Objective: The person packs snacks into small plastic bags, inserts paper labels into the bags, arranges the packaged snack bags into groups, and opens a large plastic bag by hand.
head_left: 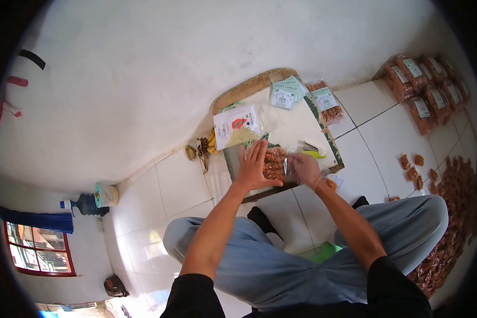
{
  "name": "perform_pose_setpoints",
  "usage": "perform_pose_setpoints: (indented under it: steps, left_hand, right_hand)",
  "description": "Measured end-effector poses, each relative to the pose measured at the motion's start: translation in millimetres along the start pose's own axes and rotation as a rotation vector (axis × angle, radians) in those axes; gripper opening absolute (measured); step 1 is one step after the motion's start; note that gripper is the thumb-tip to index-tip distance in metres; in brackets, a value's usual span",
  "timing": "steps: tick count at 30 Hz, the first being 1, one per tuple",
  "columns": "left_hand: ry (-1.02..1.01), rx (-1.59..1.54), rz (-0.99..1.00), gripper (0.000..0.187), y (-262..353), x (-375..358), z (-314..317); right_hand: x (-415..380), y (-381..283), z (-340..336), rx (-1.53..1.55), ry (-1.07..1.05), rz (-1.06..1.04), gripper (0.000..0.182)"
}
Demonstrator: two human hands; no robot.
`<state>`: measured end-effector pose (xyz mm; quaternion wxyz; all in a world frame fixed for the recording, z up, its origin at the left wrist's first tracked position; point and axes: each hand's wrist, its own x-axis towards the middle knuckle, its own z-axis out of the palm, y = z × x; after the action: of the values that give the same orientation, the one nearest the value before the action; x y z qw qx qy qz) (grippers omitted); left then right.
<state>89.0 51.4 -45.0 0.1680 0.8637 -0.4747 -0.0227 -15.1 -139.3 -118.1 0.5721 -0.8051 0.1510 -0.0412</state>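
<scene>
A clear plastic bag of brown snack pieces (274,163) lies on a low table (289,124) in front of me. My left hand (255,168) rests against the bag's left side, fingers stretched and thumb spread. At the bag's right end, the fingers of my right hand (305,169) are closed on the clear plastic. Just beyond that hand sits a light green stapler (314,150). Printed green-and-white label cards (286,94) are piled at the table's far side, beside a filled bag with a label (325,102).
A white printed packet (237,123) lies on the table's left part, with bananas (212,141) beside it. Labelled bags (426,87) are stacked by the wall at right. A large heap of small brown packets (450,212) covers the floor beside my right knee.
</scene>
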Motion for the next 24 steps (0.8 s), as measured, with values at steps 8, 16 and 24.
perform_pose_setpoints:
  steps: [8, 16, 24]
  left_hand:
    - [-0.103, 0.21, 0.02, 0.142, -16, -14, -13]
    - [-0.061, 0.227, 0.062, 0.137, -20, -13, 0]
    - [0.0, 0.094, -0.172, 0.143, -22, -30, -11]
  right_hand:
    - [-11, -16, -11, 0.23, -0.065, 0.134, 0.032]
    - [-9, -36, -10, 0.095, -0.075, -0.311, 0.028]
    - [-11, -16, -13, 0.097, 0.006, 0.004, 0.016]
